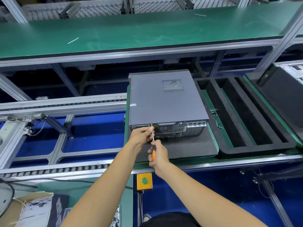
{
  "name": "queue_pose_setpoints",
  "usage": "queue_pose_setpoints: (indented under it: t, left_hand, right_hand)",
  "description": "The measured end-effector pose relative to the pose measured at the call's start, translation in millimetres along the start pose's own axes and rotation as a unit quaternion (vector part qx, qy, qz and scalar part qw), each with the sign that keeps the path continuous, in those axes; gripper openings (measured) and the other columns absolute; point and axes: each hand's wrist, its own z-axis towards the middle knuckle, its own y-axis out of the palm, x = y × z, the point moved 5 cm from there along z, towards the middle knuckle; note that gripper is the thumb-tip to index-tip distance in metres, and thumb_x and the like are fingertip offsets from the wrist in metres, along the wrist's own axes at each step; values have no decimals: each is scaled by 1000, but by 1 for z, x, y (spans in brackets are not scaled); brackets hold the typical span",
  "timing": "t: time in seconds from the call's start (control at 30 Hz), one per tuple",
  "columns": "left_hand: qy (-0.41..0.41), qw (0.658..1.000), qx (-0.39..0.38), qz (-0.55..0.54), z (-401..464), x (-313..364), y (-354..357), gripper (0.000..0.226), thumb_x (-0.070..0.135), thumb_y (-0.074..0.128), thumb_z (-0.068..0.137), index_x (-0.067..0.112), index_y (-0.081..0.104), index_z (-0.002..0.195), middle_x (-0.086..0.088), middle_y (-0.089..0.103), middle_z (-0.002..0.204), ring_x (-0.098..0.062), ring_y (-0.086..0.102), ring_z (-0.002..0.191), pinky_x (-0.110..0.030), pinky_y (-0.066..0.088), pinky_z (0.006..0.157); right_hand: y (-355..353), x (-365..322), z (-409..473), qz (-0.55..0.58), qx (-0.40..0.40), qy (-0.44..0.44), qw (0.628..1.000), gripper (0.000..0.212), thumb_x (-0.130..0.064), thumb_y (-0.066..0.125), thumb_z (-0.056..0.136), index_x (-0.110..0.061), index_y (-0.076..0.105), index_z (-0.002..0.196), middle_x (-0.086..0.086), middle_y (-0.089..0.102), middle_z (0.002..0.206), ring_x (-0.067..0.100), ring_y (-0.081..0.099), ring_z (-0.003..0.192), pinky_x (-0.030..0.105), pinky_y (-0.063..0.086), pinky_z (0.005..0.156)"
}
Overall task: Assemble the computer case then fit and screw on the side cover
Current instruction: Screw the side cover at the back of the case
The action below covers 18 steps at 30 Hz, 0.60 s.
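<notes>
A long green shelf (147, 30) ran across the scene, well beyond the fingers and above them. To the right of the fingers lay a black foam tray (246, 115) with long slots, its near edge close to the bench rail. To their left ran a roller conveyor (62, 104) with open gaps over blue flooring.

The computer case (165, 99) lay flat on a dark foam pad (180, 148), directly beyond the fingertips, its grey side cover (164, 104) facing up and closed over the body. Its rear panel faced the person, and bare pad stretched from that panel toward the bench edge, under both hands.

The left hand (141, 134) reached to the top edge of the rear panel, its fingers curled close and pinching the metal shaft of the screwdriver (153, 145) near the tip. The right hand (158, 155), just nearer the person, wrapped its fingers round the orange handle. The tip met the rear panel's upper edge; whether a screw sat there could not be told.

Below the right hand, a yellow box with a green button (144, 181) hung under the bench rail.
</notes>
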Motion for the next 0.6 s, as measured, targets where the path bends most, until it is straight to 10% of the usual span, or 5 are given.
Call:
queue_pose_setpoints:
  t: [0.23, 0.4, 0.6]
  left_hand:
    - [3, 1000, -3, 1, -2, -1, -1, 17, 13, 70, 94, 3, 76, 107, -1, 73, 79, -10, 64, 72, -21, 57, 72]
    - [-6, 999, -30, 17, -5, -3, 3, 15, 16, 61, 100, 12, 76, 100, -1, 76, 85, -8, 73, 78, -23, 60, 75]
    - [-9, 1000, -26, 7, -5, 4, 6, 13, 11, 64, 98, 4, 74, 102, -7, 74, 87, -11, 73, 72, -19, 60, 67]
  right_hand:
    - [-8, 1, -2, 1, 39, -44, 998, 12, -14, 59, 97, -7, 62, 87, 7, 78, 78, 17, 68, 53, 21, 31, 38]
    - [-6, 0, 1, -57, 32, -11, 998, 38, -31, 47, 100, -2, 71, 89, 13, 71, 64, 17, 45, 35, 20, 30, 37]
    - [-7, 0, -3, -69, 39, -70, 994, 11, -12, 62, 90, -4, 58, 97, 9, 67, 73, 15, 58, 43, 22, 32, 36]
